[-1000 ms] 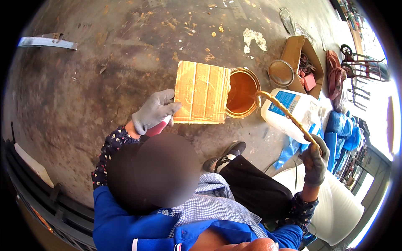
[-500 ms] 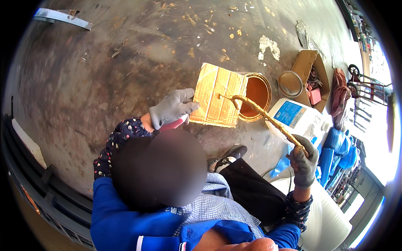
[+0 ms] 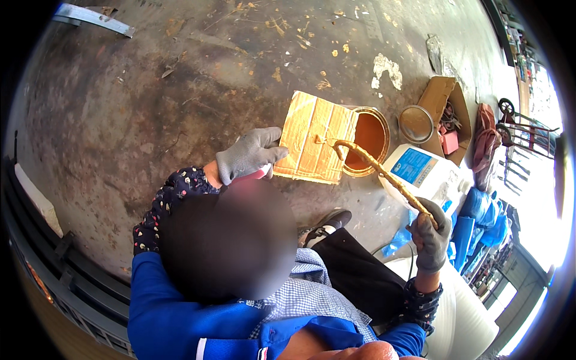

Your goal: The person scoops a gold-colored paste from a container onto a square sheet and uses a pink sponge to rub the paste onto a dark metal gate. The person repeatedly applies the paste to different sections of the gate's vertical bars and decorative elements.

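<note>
My left hand [image 3: 249, 155], in a grey glove, grips the left edge of a cardboard piece [image 3: 309, 156] smeared with golden-brown coating. A bit of something pink shows under that hand; its kind is hidden. The cardboard's right edge overlaps an open round tin [image 3: 373, 129] with orange-brown inside. In my gloved right hand [image 3: 431, 234], fingers wrapped round its lower end, is a golden-coated hooked stick [image 3: 384, 171]. Its curved end hangs over the cardboard beside the tin's mouth. A thick dab of the coating [image 3: 318, 139] sits on the cardboard, left of the hook.
Right of the tin lie a round metal lid [image 3: 416, 123], a cardboard box [image 3: 459, 99] with odds and ends, and a white jug [image 3: 441, 180] with a blue label. Blue plastic [image 3: 480, 219] and a hand trolley [image 3: 528, 129] are farther right. Dark metal rails [image 3: 66, 276] run at the left.
My right hand has shifted slightly left and down with the stick, and the hooked end has moved a little. The dab on the cardboard looks larger. My left hand keeps its hold.
</note>
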The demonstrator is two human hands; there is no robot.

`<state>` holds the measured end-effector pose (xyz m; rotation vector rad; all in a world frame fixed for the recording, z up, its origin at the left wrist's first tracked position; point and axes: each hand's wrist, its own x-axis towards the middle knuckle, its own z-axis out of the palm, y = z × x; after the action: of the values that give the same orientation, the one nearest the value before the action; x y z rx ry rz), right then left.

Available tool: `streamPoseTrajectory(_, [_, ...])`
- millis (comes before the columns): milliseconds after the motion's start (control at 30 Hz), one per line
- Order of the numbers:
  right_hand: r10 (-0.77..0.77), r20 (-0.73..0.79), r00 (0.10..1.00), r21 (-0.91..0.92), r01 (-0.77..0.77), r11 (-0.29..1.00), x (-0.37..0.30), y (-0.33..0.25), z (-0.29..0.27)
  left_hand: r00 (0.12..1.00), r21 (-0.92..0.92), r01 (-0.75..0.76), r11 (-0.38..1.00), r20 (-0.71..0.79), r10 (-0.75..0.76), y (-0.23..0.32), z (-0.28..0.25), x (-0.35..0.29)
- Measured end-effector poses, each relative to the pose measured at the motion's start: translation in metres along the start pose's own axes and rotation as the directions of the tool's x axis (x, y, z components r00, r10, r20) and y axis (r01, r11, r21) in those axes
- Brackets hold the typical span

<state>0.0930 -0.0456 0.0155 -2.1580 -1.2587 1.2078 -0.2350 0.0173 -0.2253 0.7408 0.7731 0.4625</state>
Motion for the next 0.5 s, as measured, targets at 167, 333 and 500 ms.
streamPoseTrajectory(167, [0.004,-0.001,1.000,-0.001,-0.004,1.000,0.001,0.000,0.001,1.000,0.022,0.014,1.000,0.017,-0.015,0.000,-0.001,0.002])
streamPoseTrajectory(333, [0.030,-0.018,0.999,0.055,-0.029,0.998,0.006,0.004,-0.004,0.999,-0.029,0.035,0.999,-0.010,-0.035,0.011,0.006,-0.003])
streamPoseTrajectory(500, [0.111,-0.094,0.989,0.086,-0.103,0.991,0.019,0.014,-0.023,0.998,-0.030,0.032,0.999,-0.052,-0.034,0.008,0.003,-0.002])
